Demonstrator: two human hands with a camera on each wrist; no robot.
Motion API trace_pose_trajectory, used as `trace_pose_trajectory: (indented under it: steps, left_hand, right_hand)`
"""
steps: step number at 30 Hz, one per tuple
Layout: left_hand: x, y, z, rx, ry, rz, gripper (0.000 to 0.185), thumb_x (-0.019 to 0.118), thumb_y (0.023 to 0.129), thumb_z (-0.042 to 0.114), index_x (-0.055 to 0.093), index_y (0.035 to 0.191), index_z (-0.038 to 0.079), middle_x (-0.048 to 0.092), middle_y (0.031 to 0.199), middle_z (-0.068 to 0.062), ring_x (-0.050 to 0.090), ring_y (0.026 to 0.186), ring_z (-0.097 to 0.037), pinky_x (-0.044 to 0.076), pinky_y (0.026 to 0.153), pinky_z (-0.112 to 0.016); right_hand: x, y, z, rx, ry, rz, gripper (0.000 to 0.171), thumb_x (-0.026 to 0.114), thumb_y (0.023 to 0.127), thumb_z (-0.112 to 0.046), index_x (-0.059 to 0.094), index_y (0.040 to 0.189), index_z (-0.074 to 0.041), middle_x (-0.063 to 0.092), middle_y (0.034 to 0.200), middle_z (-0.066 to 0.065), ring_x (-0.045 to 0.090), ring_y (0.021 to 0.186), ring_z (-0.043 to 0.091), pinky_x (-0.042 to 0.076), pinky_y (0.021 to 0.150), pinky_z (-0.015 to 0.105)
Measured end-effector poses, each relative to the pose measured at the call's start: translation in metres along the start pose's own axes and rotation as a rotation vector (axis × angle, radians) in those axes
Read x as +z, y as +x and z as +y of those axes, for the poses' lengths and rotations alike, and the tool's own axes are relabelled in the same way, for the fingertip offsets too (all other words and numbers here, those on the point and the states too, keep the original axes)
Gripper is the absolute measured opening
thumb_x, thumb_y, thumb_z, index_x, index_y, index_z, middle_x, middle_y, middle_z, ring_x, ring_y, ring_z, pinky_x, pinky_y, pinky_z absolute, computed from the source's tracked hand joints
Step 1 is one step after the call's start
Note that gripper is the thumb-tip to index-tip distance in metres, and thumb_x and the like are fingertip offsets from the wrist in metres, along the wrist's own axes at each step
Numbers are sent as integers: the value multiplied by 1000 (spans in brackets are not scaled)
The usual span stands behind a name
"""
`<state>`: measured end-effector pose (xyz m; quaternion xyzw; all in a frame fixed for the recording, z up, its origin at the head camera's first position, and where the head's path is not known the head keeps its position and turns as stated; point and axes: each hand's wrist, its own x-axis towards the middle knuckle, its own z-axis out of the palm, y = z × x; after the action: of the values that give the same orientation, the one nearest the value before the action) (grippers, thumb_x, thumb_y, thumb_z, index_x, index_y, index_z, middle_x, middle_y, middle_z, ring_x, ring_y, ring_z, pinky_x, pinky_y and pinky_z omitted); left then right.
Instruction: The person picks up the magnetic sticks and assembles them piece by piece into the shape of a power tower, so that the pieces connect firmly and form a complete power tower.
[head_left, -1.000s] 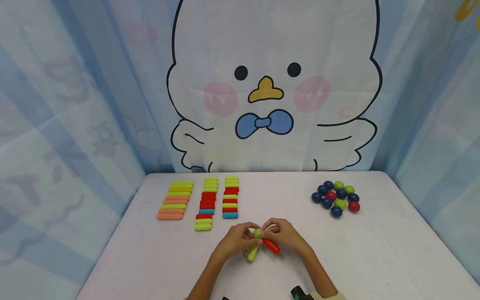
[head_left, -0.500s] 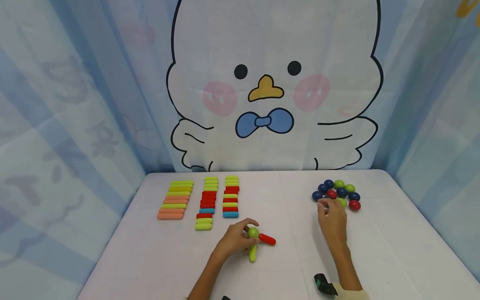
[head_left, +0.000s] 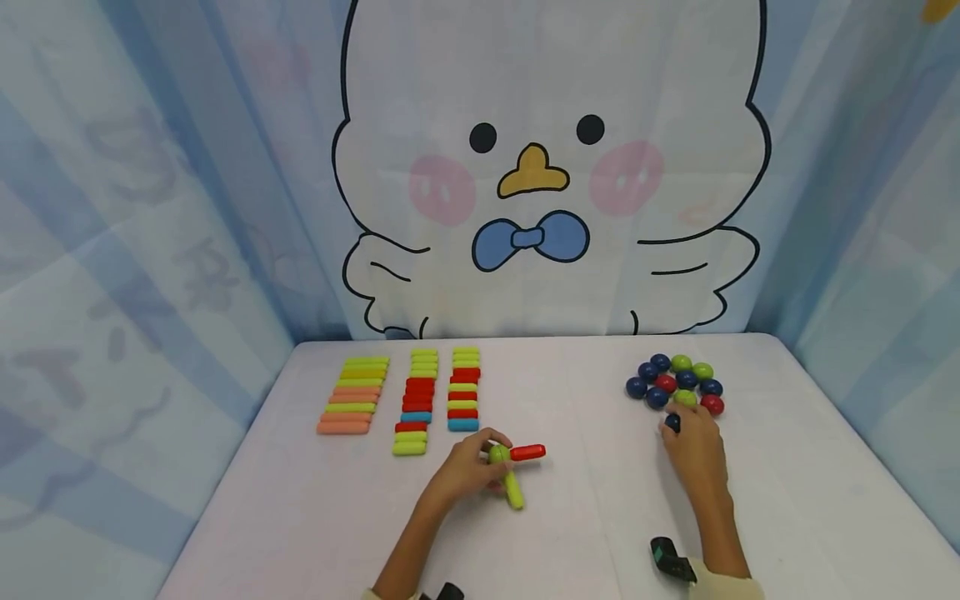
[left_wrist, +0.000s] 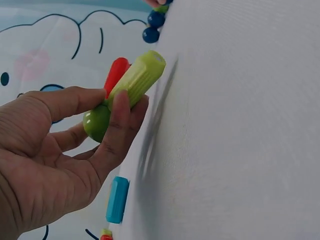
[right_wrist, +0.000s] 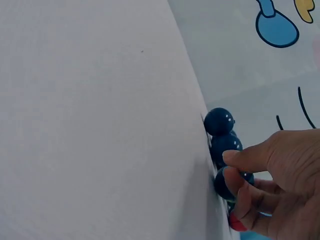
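In the head view my left hand [head_left: 467,468] holds a green ball [head_left: 498,454] with a red rod [head_left: 528,452] and a yellow-green rod [head_left: 513,490] joined to it. The left wrist view shows the thumb and fingers pinching this piece where the ribbed yellow-green rod [left_wrist: 140,77] meets the ball. Further right, my right hand [head_left: 697,450] pinches a dark blue ball [head_left: 672,422] at the near edge of a cluster of balls. The right wrist view has thumb and fingertip on that blue ball [right_wrist: 224,184], with other blue balls [right_wrist: 219,121] just beyond.
Red, blue and green balls [head_left: 665,382] cluster at the back right of the white table [head_left: 570,533]. At the back left lie three columns of short rods: orange and yellow-green ones [head_left: 352,396], and mixed red, green and blue ones [head_left: 417,400]. A cartoon-printed curtain [head_left: 540,292] stands behind.
My right hand has left the joined piece, reached right to the balls and now pinches a blue one. The left hand has turned its piece, so the red rod points right.
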<state>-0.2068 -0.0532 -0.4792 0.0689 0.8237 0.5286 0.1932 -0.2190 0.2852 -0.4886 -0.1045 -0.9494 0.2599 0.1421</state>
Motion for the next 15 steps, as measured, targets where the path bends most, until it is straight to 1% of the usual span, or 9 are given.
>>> trace_pose_trajectory:
  steps: [3, 5, 7, 9, 11, 12, 14, 15]
  left_hand:
    - [-2, 0, 0, -7, -41, 8, 30, 72, 88, 13, 58, 115, 13, 58, 111, -11, 64, 75, -17, 59, 73, -31]
    - [-3, 0, -1, -7, -71, 9, 31, 72, 88, 13, 58, 116, 14, 59, 111, -11, 64, 79, -18, 59, 73, -31]
    - [-4, 0, -1, -4, -98, 10, 31, 71, 88, 14, 59, 117, 15, 59, 113, -10, 64, 82, -17, 59, 74, -31]
    - [-5, 0, -1, -3, -123, 10, 31, 71, 89, 16, 60, 118, 16, 59, 114, -9, 64, 83, -17, 59, 76, -31]
    - [-6, 0, -2, 2, -142, 10, 30, 70, 90, 17, 61, 119, 17, 58, 115, -8, 65, 84, -17, 59, 77, -31]
    - [-7, 1, -3, 6, -149, 10, 30, 69, 91, 17, 61, 119, 16, 58, 116, -8, 65, 84, -17, 59, 77, -31]
    - [-7, 1, -3, 11, -165, 10, 30, 69, 91, 16, 62, 120, 16, 58, 115, -8, 65, 85, -17, 59, 77, -31]
    - [-7, 1, -3, 16, -175, 9, 30, 68, 91, 16, 62, 120, 15, 58, 116, -8, 65, 86, -17, 59, 77, -31]
  right_hand:
    - [-4, -2, -1, 55, -7, -75, 38, 67, 89, -6, 59, 123, 9, 52, 123, 35, 49, 117, 52, 42, 100, 62]
    - [-7, -3, -1, 83, -21, -121, 40, 69, 89, -10, 58, 123, 9, 54, 121, 35, 51, 114, 51, 44, 97, 61]
    - [-11, -4, -2, 86, -28, -163, 41, 70, 89, -15, 58, 121, 8, 58, 118, 33, 56, 105, 47, 48, 92, 60]
    - [-14, -4, -6, 80, -2, -207, 41, 70, 89, -21, 59, 118, 5, 62, 111, 31, 62, 92, 39, 54, 84, 52]
    - [-14, -4, -11, 51, 70, -260, 40, 69, 90, -25, 60, 118, 2, 64, 111, 28, 63, 81, 28, 57, 75, 42]
    - [-14, -4, -14, 32, 124, -291, 40, 69, 91, -27, 60, 118, 1, 64, 111, 27, 63, 78, 24, 57, 72, 37]
    - [-11, -5, -23, -2, 266, -358, 42, 69, 91, -30, 60, 121, -2, 63, 115, 25, 63, 76, 18, 57, 68, 28]
    - [-8, -5, -28, -25, 342, -395, 43, 69, 92, -30, 59, 124, -3, 62, 118, 25, 65, 77, 17, 56, 68, 25]
